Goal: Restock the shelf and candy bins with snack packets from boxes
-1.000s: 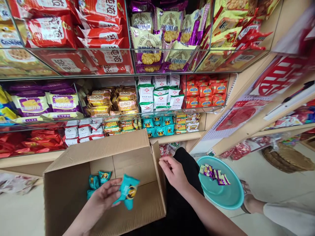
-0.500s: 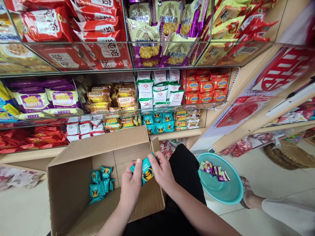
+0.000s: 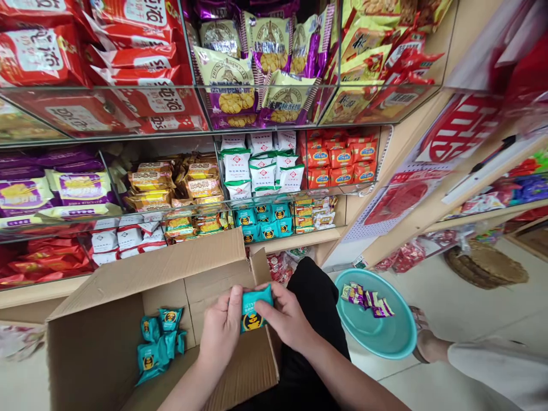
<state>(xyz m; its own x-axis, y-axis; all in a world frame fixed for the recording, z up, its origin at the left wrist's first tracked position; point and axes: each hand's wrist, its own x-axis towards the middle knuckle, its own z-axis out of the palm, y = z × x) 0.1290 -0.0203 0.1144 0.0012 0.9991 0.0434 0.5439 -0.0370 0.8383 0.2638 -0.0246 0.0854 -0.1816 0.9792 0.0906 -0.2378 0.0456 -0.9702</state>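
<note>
A small teal snack packet [image 3: 253, 321] with a yellow and black round picture is held upright between both hands, above the right side of an open cardboard box [image 3: 96, 342]. My left hand [image 3: 222, 322] pinches its left edge, thumb on the front. On the other side, my right hand [image 3: 289, 317] grips the right edge, with its thumb lying across the packet's face. Several like teal packets [image 3: 160, 345] lie in a loose heap in the box. More teal packets [image 3: 263, 222] stand in rows on the lowest shelf.
Glass-fronted shelves [image 3: 205, 132] of packaged snacks rise ahead. On the floor at right stands a turquoise basin [image 3: 377, 337] holding several purple-and-yellow packets [image 3: 366, 299]. Beside it is another person's foot [image 3: 430, 345]. A woven basket [image 3: 483, 265] lies farther right.
The teal packet has turned from tilted to nearly upright between my hands. My right thumb has slid down over its front. The whole view has shifted slightly.
</note>
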